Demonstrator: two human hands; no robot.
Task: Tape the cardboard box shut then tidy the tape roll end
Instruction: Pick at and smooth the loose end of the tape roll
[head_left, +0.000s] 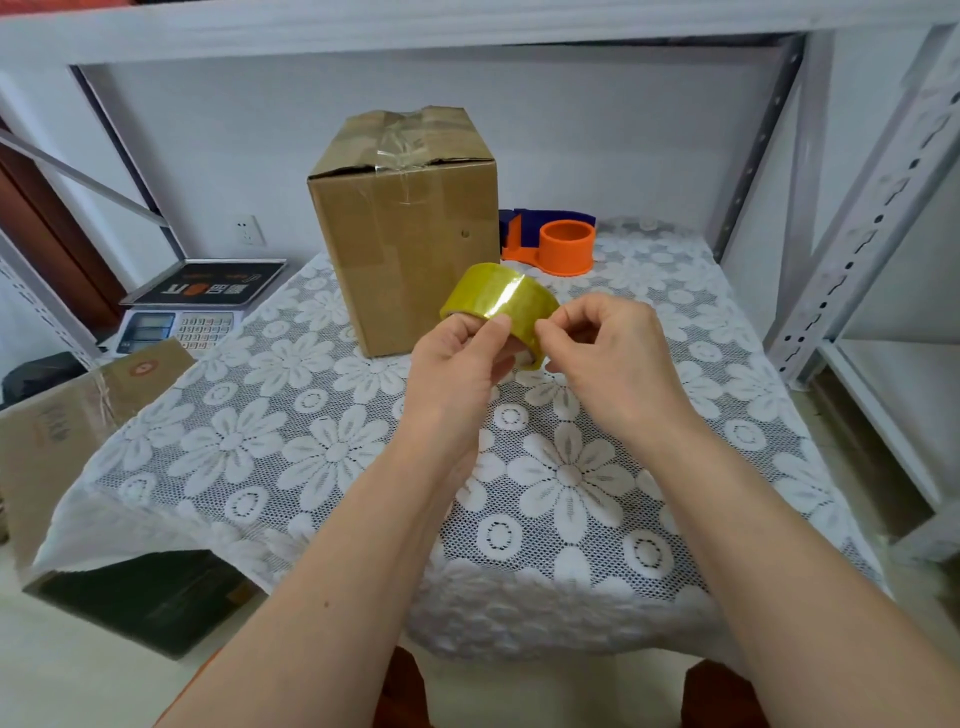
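Both forearms reach over the lace tablecloth (322, 457); behind stands the taped cardboard box (410, 249). Left hand (457, 364) grips the yellow tape roll (498, 301) above the cloth, while right hand (608, 348) pinches its end.

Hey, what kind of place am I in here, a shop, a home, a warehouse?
Most likely a small packing or shipping corner: a taped cardboard box on the table, a weighing scale with keypad at left, an orange tape dispenser, and bare metal shelving around.

Left hand (457, 364) grips tape roll (498, 301); right hand (608, 348) pinches its edge.
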